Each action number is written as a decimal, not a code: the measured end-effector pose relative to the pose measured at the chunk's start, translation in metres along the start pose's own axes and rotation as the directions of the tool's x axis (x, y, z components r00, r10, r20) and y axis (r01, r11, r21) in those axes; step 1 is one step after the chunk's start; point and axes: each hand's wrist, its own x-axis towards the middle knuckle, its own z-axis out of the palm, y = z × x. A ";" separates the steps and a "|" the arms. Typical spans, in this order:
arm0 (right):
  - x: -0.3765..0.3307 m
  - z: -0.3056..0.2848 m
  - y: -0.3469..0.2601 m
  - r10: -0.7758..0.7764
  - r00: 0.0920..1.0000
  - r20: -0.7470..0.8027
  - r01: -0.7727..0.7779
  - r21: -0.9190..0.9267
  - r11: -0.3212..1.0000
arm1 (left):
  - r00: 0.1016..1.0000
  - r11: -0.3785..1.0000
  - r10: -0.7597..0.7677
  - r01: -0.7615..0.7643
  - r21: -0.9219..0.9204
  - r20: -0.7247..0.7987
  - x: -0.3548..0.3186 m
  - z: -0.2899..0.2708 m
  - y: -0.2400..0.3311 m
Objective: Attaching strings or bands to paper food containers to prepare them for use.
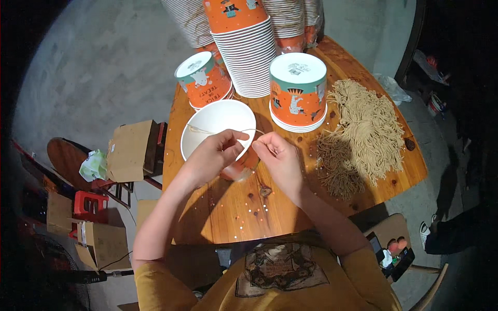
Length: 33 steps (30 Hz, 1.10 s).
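Between the hands sits a white cup [218,129] on its side. Left hand [212,155] and right hand [277,155] each pinch one end of a thin string [223,132] across its mouth. Right of them lies a string pile [363,129].

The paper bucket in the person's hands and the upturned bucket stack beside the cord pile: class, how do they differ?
The held bucket lies tilted, its white inside showing; the stack stands upside down, base up. The held bucket is single, the stack several nested. Both hands, left and right, pinch a string across the held one; the stack is untouched. Both share orange printed walls.
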 end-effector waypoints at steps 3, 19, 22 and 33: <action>0.000 0.000 0.002 -0.006 1.000 -0.016 0.005 -0.047 0.999 | 0.998 0.998 0.063 -0.063 -0.011 0.006 0.005 0.000 0.000; 0.010 -0.007 0.007 0.097 0.987 0.124 -0.094 -0.033 0.995 | 0.983 0.986 0.162 -0.165 0.033 0.086 0.020 0.002 -0.002; 0.011 -0.007 0.002 0.112 0.982 0.150 -0.109 -0.032 0.994 | 0.978 0.962 0.202 -0.207 0.178 0.050 0.020 0.001 -0.004; 0.012 -0.009 -0.004 0.140 0.964 0.228 -0.101 -0.176 0.979 | 0.966 0.948 0.259 -0.251 0.197 -0.011 0.017 0.002 -0.014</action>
